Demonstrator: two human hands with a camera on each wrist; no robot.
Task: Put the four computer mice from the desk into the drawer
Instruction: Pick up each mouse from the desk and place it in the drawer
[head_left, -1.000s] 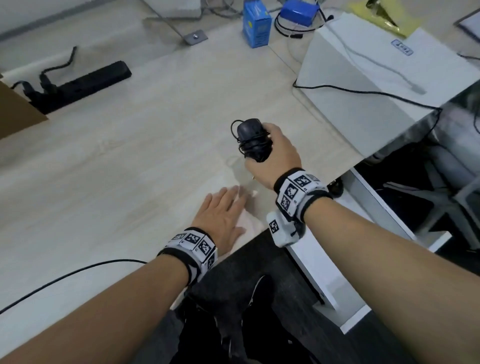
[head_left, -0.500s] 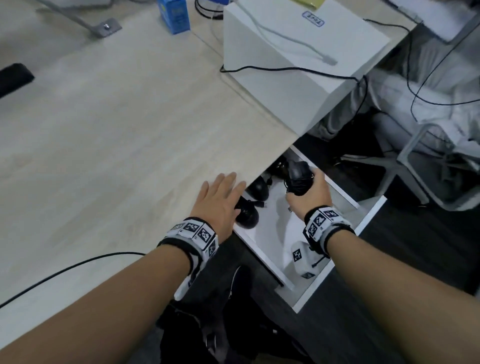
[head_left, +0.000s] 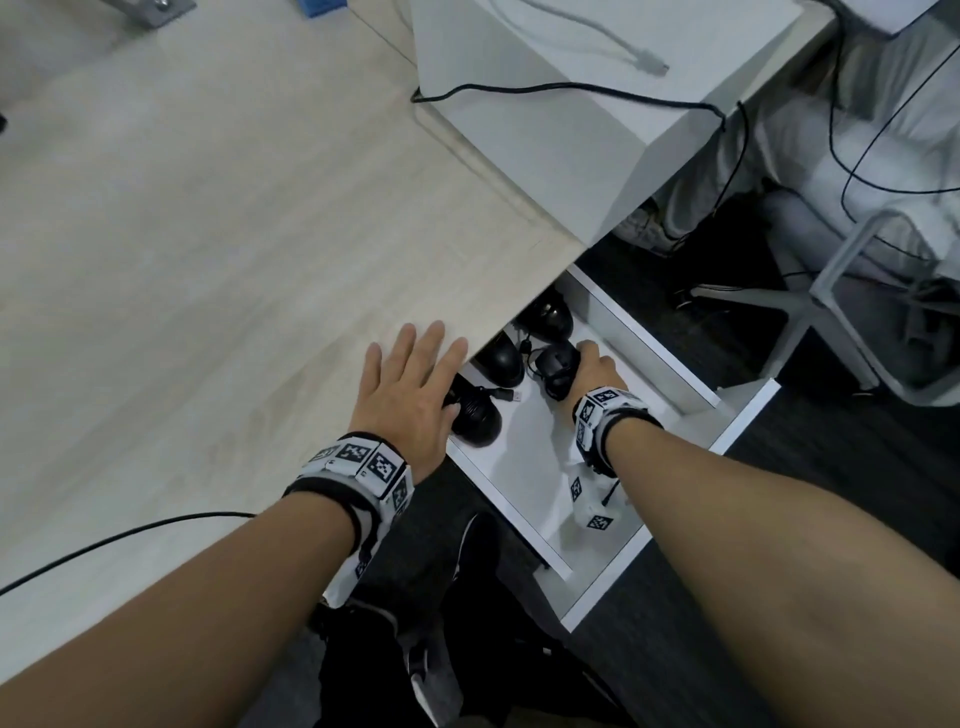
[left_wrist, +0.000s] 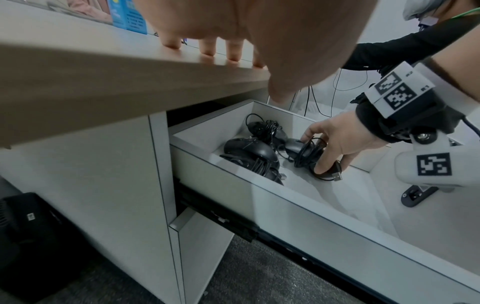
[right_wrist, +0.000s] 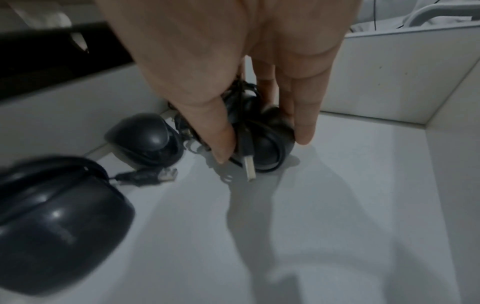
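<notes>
The white drawer (head_left: 748, 410) stands pulled out below the desk's front edge. Three black mice (head_left: 475, 415) (head_left: 501, 356) (head_left: 550, 314) with wrapped cables lie along its left side. My right hand (head_left: 592, 364) is down inside the drawer and grips a fourth black mouse (head_left: 556, 366) between thumb and fingers. In the right wrist view this mouse (right_wrist: 270, 152) sits at or just above the drawer floor, its USB plug (right_wrist: 249, 168) hanging down. My left hand (head_left: 415, 384) lies flat on the desk edge (left_wrist: 130, 67), fingers straight, holding nothing.
A white box (head_left: 545, 130) with a black cable (head_left: 571, 88) over it stands on the desk behind the drawer. A blue carton (left_wrist: 130, 18) is farther back. Grey chair legs (head_left: 831, 291) stand to the right. Another black cable (head_left: 104, 540) crosses the desk's near left.
My right hand has carried the mouse from above the desk, over the edge and down into the drawer. My left hand has stayed flat on the desk.
</notes>
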